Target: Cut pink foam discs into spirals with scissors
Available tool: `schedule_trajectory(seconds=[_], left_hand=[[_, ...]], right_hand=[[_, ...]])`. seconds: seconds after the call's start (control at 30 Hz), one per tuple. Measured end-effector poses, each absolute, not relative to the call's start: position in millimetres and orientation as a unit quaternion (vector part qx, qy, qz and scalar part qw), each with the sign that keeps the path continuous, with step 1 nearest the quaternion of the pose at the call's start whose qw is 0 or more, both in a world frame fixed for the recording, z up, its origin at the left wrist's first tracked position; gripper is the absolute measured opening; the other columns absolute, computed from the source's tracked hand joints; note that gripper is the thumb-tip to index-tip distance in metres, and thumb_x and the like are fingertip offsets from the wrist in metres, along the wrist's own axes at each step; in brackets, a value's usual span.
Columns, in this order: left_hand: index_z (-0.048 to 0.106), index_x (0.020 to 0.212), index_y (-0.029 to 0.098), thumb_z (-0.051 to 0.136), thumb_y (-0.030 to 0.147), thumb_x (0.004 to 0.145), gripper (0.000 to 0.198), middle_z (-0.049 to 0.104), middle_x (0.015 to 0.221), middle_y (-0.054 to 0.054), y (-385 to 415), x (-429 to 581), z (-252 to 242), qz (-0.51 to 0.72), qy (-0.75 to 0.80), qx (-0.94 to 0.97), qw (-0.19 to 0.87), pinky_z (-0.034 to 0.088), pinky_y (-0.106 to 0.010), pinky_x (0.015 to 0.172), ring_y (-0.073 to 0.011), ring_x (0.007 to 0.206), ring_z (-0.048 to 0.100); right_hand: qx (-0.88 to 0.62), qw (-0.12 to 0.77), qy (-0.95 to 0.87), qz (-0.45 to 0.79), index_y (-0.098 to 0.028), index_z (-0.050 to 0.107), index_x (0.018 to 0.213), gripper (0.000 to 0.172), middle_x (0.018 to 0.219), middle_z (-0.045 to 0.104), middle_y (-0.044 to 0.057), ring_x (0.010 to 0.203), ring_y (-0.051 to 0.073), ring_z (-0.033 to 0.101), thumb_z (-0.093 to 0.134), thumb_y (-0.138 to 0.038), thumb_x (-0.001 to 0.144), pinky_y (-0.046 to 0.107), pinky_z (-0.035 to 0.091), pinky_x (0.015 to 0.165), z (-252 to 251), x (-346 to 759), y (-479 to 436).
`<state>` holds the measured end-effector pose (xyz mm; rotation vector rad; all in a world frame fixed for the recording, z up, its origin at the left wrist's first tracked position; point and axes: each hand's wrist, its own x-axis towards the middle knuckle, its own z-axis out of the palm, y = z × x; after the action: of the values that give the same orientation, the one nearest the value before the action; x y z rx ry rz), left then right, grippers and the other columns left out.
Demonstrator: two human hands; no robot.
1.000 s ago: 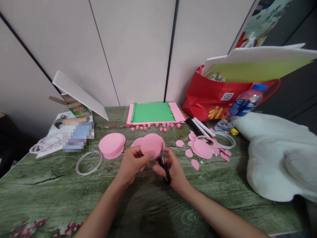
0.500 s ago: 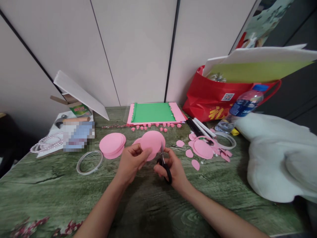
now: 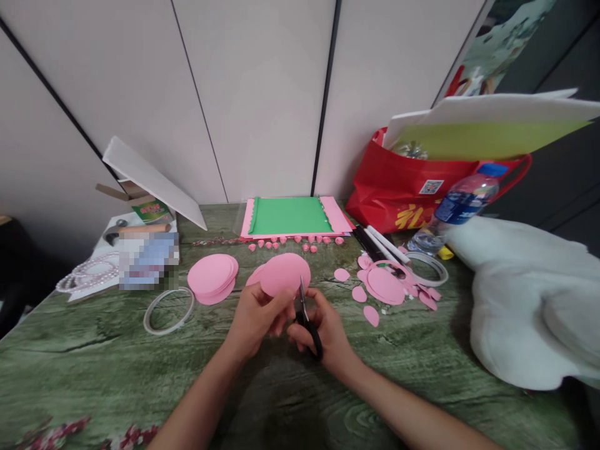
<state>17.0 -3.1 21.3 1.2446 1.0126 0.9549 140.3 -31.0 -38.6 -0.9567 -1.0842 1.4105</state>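
My left hand point(image 3: 257, 317) pinches a pink paper circle point(image 3: 285, 273) by its near edge, thumb on top. In my right hand point(image 3: 322, 325) is a pair of scissors point(image 3: 309, 328) with black handles, its blades at the circle's right edge. How far the blades are apart is hard to make out. Behind the held circle, more pink paper point(image 3: 254, 275) lies on the table, partly hidden. A stack of pink circles point(image 3: 212, 275) rests to the left. Pink petal-shaped pieces point(image 3: 370, 315) and a pile of pink circles and scraps point(image 3: 385, 286) lie to the right.
Tape rolls lie left point(image 3: 167, 311) and right point(image 3: 438, 270). Small pink rolled pieces point(image 3: 312, 249) line up before a green sheet point(image 3: 291, 215). Markers point(image 3: 382, 240), a water bottle point(image 3: 462, 203), a red bag point(image 3: 375, 187) and a white plush thing point(image 3: 520, 312) stand rightward; pearl strings point(image 3: 89, 273) leftward.
Both hands have shifted slightly down and to the left with the pink circle and the scissors. The scissor blades now overlap the circle's right edge from a slightly different angle.
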Motion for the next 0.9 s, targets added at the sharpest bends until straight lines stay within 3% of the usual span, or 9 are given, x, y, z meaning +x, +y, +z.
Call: schedule_trajectory(seconds=[0.4, 0.57, 0.9], left_hand=[[0.054, 0.049, 0.013, 0.063, 0.031, 0.071, 0.03, 0.049, 0.039, 0.004, -3.2, 14.6, 18.7, 0.4, 0.477, 0.585, 0.519, 0.024, -0.016, 0.031, -0.004, 0.03, 0.037], [0.053, 0.05, 0.013, 0.063, 0.032, 0.071, 0.031, 0.049, 0.041, 0.004, -2.1, 13.7, 18.9, 0.399, 0.475, 0.59, 0.517, 0.024, -0.016, 0.032, -0.0036, 0.031, 0.036], [0.053, 0.05, 0.013, 0.063, 0.034, 0.071, 0.031, 0.047, 0.04, 0.004, -2.0, 12.4, 19.2, 0.408, 0.472, 0.585, 0.518, 0.023, -0.016, 0.031, -0.0033, 0.031, 0.035]], right_hand=[[-0.359, 0.555, -0.458, 0.594, -0.023, 0.038, 0.1, 0.06, 0.059, 0.053, -0.008, 0.051, 0.011, 0.047, 0.078, -0.036, 0.058, 0.021, 0.035, 0.049, -36.6, 140.2, -28.1], [-0.367, 0.552, -0.455, 0.595, -0.023, 0.038, 0.101, 0.062, 0.058, 0.051, -0.008, 0.047, 0.01, 0.044, 0.078, -0.043, 0.057, 0.021, 0.031, 0.047, -36.7, 139.8, -28.0], [-0.39, 0.544, -0.447, 0.594, -0.023, 0.038, 0.098, 0.057, 0.049, 0.05, -0.012, 0.037, 0.006, 0.037, 0.075, -0.038, 0.058, 0.017, 0.026, 0.04, -34.5, 139.8, -28.4]])
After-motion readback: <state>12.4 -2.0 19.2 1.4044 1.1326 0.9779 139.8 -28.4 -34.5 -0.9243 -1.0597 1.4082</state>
